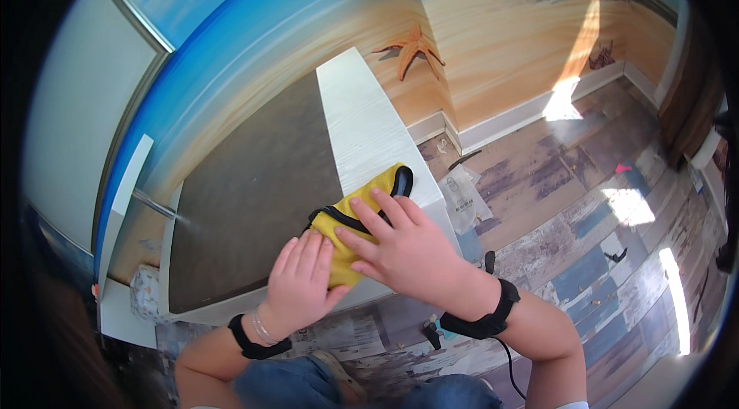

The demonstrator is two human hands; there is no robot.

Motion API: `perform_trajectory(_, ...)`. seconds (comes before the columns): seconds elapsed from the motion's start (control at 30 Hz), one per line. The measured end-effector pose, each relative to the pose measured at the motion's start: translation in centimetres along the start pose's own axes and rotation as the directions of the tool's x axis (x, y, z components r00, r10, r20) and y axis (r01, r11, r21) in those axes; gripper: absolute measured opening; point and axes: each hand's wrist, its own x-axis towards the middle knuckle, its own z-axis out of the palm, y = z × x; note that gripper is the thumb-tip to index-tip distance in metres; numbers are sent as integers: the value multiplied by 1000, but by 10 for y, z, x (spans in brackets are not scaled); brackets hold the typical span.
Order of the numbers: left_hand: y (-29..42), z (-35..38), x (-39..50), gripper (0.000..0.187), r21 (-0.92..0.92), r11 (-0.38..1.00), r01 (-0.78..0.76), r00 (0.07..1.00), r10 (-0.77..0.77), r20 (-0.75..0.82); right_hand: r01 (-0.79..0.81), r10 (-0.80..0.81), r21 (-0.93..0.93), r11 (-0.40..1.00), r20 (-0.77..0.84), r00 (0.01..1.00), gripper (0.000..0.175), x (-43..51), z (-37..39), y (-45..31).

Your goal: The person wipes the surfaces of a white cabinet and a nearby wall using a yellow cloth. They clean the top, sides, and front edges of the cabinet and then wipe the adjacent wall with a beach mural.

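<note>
A folded yellow cloth [339, 240] with black edging lies on the near right part of a low table with a dark brown top [248, 189]. Part of the cloth reaches onto the table's white end [369, 126]. My right hand [404, 244] lies over the cloth from the right, fingers spread on its upper face. On the cloth's left edge rest the fingertips of my left hand [303, 276], held side by side with the thumb apart. Neither hand visibly pinches the fabric, though both cover parts of it. Each wrist wears a black strap.
Behind the table stands a beach-mural wall [485, 22] with a white skirting board [502, 120]. A printed plastic bag [463, 198] and small scraps lie on the plank-patterned floor [519, 178]. At left are a white panel [122, 195] and a patterned package [144, 293].
</note>
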Motion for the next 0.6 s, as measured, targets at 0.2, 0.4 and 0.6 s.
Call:
perform_trajectory(0.2, -36, -26, -19, 73, -190, 941, 280, 942, -231, 242, -1, -2, 18, 1000, 181, 983, 54, 47, 19, -24)
perform_trajectory(0.4, -66, -11, 40, 70, -293, 913, 286, 867, -115, 485, -142, 158, -82, 986, 240, 958, 50, 71, 18, 32)
perform_trajectory(0.6, -43, 5, 84, 79, -381, 923, 48, 937, 90, 338, -169, 250, -262, 950, 319, 914, 55, 40, -54, 37)
